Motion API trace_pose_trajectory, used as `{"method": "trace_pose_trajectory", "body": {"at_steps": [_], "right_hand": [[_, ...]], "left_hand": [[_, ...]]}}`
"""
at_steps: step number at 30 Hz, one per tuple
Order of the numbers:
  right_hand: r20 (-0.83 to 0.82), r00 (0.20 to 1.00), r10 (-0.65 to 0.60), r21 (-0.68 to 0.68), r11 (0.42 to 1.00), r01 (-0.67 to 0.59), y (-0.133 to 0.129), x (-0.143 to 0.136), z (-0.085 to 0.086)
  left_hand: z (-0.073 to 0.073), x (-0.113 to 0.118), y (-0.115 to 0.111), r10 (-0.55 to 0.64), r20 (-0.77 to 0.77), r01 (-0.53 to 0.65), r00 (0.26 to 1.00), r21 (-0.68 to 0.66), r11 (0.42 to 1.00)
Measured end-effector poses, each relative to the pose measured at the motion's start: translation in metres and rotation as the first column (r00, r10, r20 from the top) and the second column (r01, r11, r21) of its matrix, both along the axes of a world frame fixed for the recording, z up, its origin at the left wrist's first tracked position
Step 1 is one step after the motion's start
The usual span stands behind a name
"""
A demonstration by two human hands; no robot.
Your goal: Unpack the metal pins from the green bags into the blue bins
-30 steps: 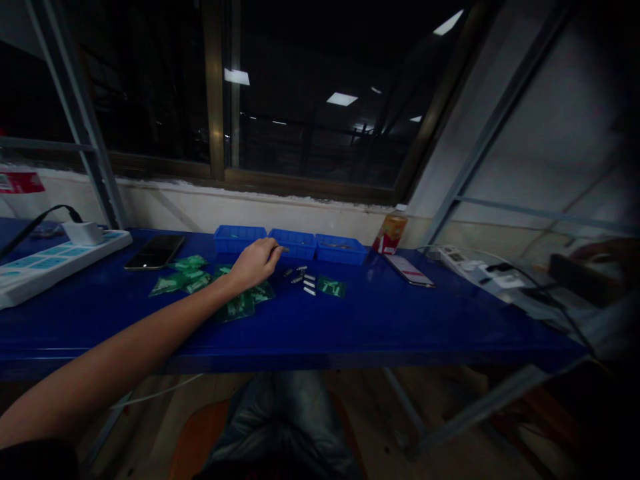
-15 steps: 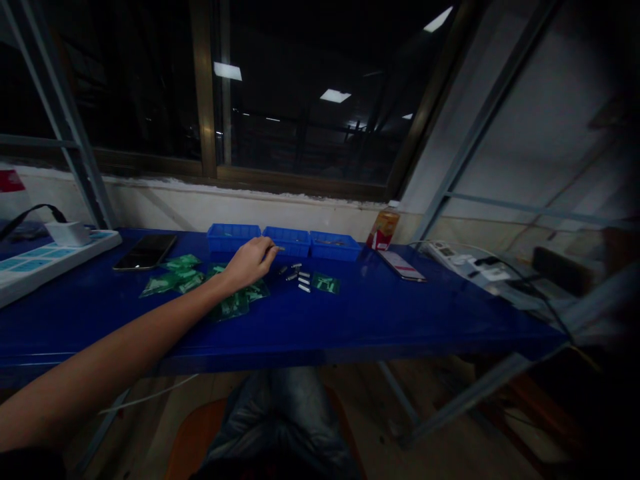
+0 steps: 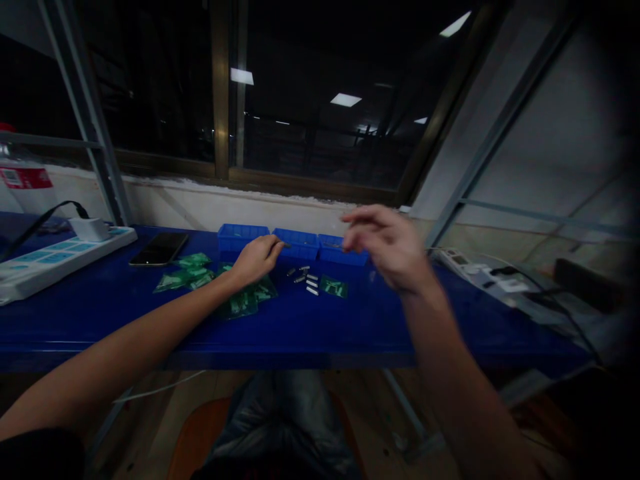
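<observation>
My left hand is closed in a pinch just in front of the blue bins, with the tip of a small thin metal part poking out from its fingertips. My right hand hovers, slightly blurred, over the right end of the bins; its fingers are loosely bent and apart, and nothing shows in them. Between the hands lie several small silver metal cylinders. Beside them is a small green packet with light pieces inside. More green packets lie under and around my left wrist.
Three blue bins line the back of the blue table. A phone and a white power strip are at left, near a bottle. Cables and white adapters lie at right.
My right hand has come into view from the right, raised over the table. My left hand stays by the bins with its pinch. The view has shifted slightly left.
</observation>
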State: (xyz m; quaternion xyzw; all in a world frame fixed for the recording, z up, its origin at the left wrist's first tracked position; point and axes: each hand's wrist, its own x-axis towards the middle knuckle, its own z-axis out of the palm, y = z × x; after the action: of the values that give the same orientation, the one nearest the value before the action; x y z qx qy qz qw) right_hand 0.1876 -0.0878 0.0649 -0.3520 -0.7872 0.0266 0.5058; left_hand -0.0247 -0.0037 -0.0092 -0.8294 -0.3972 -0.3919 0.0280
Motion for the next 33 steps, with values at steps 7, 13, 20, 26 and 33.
{"method": "trace_pose_trajectory", "body": {"at_steps": [7,13,20,26,33], "right_hand": [[0.447,0.893,-0.045,0.007,0.999,0.047,0.093,-0.061,-0.060],[0.367,0.921,-0.128,0.040,0.992,0.122,0.093,-0.052,-0.078],[0.298,0.952,-0.071,-0.079,0.992,0.099,0.096,-0.048,-0.086],[0.278,0.958,-0.071,-0.122,0.986,0.109,0.092,-0.049,-0.080],[0.192,0.981,-0.001,-0.127,0.992,0.026,0.090,-0.047,-0.081]], "left_hand": [[-0.002,-0.007,0.011,0.103,0.043,-0.097,0.994,-0.111,0.989],[-0.008,-0.004,0.012,0.077,-0.025,-0.079,0.997,-0.139,0.987],[-0.007,-0.005,0.007,-0.067,0.009,0.068,0.998,-0.068,0.995],[-0.006,-0.004,0.007,-0.040,-0.059,0.038,0.997,-0.027,0.999],[-0.004,-0.003,0.006,0.057,-0.114,-0.062,0.992,-0.042,0.997]]}}
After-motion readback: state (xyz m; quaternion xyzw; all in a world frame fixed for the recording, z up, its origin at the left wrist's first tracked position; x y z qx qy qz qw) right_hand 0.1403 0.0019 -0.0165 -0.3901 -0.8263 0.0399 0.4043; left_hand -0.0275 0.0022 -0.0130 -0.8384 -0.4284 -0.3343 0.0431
